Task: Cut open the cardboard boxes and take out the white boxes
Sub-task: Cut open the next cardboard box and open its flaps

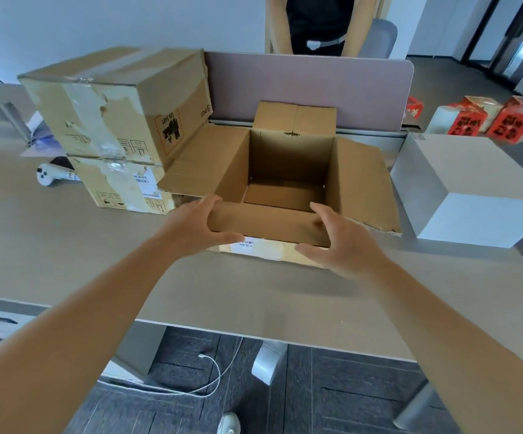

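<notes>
An opened cardboard box (288, 180) is seen in the middle of the surface (66, 245), its flaps folded outward and its inside bare. Its near flap is held at both ends: the left hand (196, 228) is curled over the left corner, thumb below and fingers above, and the right hand (340, 241) is curled over the right corner likewise, so each grip is clamped on the flap. A white box (470, 192) is set just to the right of it. Two taped cardboard boxes (116, 126) are stacked at the left, against a pink divider (332, 86). Red cartons (488, 120) are found at the far right.
</notes>
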Tool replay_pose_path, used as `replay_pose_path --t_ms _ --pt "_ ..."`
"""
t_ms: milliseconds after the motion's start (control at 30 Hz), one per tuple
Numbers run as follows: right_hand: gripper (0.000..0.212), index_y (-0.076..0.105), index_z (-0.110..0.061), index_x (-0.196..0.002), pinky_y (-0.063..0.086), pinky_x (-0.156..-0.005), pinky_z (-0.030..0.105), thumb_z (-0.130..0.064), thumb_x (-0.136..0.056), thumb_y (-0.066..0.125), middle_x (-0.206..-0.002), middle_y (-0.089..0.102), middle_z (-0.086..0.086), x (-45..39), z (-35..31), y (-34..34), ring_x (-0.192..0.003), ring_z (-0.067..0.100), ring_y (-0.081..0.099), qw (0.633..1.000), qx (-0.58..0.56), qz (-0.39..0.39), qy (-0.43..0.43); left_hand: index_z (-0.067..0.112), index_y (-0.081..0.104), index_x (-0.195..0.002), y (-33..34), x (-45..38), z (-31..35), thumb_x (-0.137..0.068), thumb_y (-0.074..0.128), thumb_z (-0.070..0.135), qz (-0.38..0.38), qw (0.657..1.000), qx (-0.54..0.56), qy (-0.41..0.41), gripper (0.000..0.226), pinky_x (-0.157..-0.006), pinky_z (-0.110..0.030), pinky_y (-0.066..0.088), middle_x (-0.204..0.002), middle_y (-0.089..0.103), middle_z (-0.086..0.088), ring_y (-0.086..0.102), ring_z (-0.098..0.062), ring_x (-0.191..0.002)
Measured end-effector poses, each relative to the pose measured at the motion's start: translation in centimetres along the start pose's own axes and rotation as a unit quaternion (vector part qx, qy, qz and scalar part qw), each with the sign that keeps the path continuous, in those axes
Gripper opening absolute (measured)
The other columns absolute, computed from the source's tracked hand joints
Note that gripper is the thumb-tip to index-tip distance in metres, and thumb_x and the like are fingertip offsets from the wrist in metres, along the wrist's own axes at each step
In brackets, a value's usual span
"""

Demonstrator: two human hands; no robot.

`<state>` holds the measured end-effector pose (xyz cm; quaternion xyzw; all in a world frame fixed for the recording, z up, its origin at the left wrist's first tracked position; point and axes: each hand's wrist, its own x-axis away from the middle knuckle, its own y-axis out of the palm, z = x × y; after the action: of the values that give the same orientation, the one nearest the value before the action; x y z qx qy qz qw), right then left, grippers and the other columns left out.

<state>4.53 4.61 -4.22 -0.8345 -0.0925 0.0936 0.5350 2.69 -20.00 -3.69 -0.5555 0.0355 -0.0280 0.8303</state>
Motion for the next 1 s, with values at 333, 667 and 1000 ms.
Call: replay_pose_path --t_ms 333,667,1000 --pt "0.026 0.066 -0.009 -0.102 0.029 -0.074 0.02 -0.026 -0.082 0.065 -0.093 0.054 0.0 -0.9 0.8 -1.1 -0.092 0.011 0.046 0.959 -0.178 0.212 0.066 0.011 0.053 -0.109 -0.3 -1.9 -0.1 -0.075 0.074 0.025 0.165 0.927 0.327 -0.075 0.042 -0.089 -0.033 0.046 -0.104 0.058 0.0 0.056 -0.019 -0.1" --pt "0.042 0.045 -0.021 -0.132 0.03 -0.105 0.036 -0.035 -0.092 0.049 -0.137 0.046 0.001 -4.0 3.2 2.5 -0.129 0.023 0.04 0.905 -0.345 0.077 0.236 0.02 0.037 -0.128 4.6 -6.2 -0.8 -0.061 0.071 0.065 0.104 0.805 0.533 -0.24 0.088 -0.091 -0.03 0.041 -0.118 0.051 0.005 0.051 -0.015 -0.109" --pt "0.011 0.062 -0.019 -0.074 0.037 -0.076 0.03 -0.025 -0.082 0.067 -0.084 0.059 0.002 -7.0 3.2 4.2 -0.086 0.018 0.052 0.842 -0.438 0.209 0.238 0.013 0.027 -0.137 6.6 -9.2 -0.8 -0.082 0.061 0.047 0.102 0.759 0.6 -0.231 0.072 -0.1 -0.025 0.022 -0.12 0.041 0.007 0.037 -0.011 -0.117"
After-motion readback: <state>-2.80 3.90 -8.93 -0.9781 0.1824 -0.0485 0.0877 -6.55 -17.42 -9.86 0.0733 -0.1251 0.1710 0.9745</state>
